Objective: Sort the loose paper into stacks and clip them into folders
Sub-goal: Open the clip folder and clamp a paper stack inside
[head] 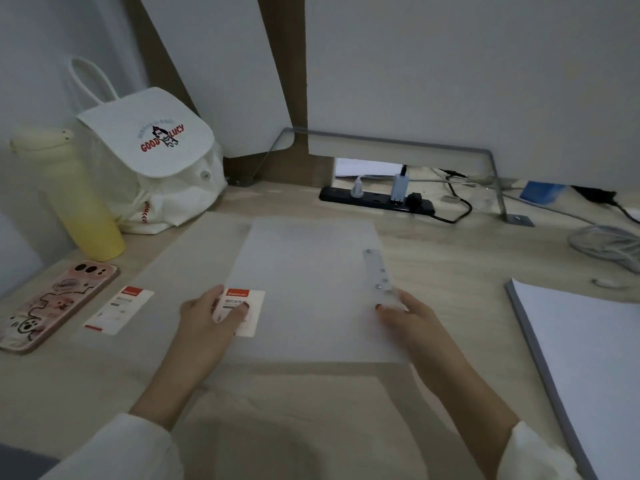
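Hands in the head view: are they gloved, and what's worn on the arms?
No gloves: the left hand and right hand are bare, with dark polish on the nails that show. No ring, watch or bracelet is visible. The left sleeve and right sleeve are loose white fabric ending near the elbows, leaving the forearms uncovered.

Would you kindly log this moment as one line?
left hand pinches label | right hand holds folder by clip | paper stack untouched, right

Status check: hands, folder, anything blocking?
Left hand pinches label card at near-left of folder. Right hand pinches near end of clip bar. Paper stack apart, far right. Nothing blocking.
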Demonstrator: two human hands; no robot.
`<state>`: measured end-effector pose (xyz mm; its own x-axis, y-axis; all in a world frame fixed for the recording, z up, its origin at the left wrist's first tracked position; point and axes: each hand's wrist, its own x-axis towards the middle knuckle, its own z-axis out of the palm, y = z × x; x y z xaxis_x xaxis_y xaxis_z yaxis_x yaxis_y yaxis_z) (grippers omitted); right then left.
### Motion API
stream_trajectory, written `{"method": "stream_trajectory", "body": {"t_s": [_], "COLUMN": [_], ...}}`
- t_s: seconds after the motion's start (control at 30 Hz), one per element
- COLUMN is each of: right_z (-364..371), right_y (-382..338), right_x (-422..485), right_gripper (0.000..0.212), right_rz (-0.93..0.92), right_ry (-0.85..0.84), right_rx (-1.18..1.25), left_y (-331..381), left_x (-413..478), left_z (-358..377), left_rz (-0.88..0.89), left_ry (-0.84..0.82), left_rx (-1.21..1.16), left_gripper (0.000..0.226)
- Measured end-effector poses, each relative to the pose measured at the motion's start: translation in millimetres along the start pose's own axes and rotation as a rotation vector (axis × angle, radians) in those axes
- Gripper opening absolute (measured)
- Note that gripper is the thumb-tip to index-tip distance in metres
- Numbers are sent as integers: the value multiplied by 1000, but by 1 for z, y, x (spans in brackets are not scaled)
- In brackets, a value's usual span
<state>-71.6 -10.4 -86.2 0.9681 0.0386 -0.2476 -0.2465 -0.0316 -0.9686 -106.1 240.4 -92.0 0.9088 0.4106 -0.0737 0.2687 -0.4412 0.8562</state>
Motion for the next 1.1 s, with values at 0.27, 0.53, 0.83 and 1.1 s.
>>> {"method": "stream_trajectory", "body": {"t_s": [0.27, 0.53, 0.83, 1.1], "right_z": [-110, -137, -103, -18], "right_y": [10, 17, -43, -46], "right_x": [-49, -83, -97, -68], "right_gripper": [23, 25, 60, 49], "right_rz": [40, 41, -191, -187], "right_ry": [194, 209, -163, -410], "right_rx": [-131, -211, 411, -188], "left_y": [24, 22, 46, 35], "left_x": [-59, -97, -97, -110], "left_z": [105, 135, 111, 96], "left_rz": [76, 223, 404, 369], "left_ry": [-160, -306, -714, -341], "left_rx": [-60, 81, -43, -378], "left_gripper": [43, 62, 108, 30]}}
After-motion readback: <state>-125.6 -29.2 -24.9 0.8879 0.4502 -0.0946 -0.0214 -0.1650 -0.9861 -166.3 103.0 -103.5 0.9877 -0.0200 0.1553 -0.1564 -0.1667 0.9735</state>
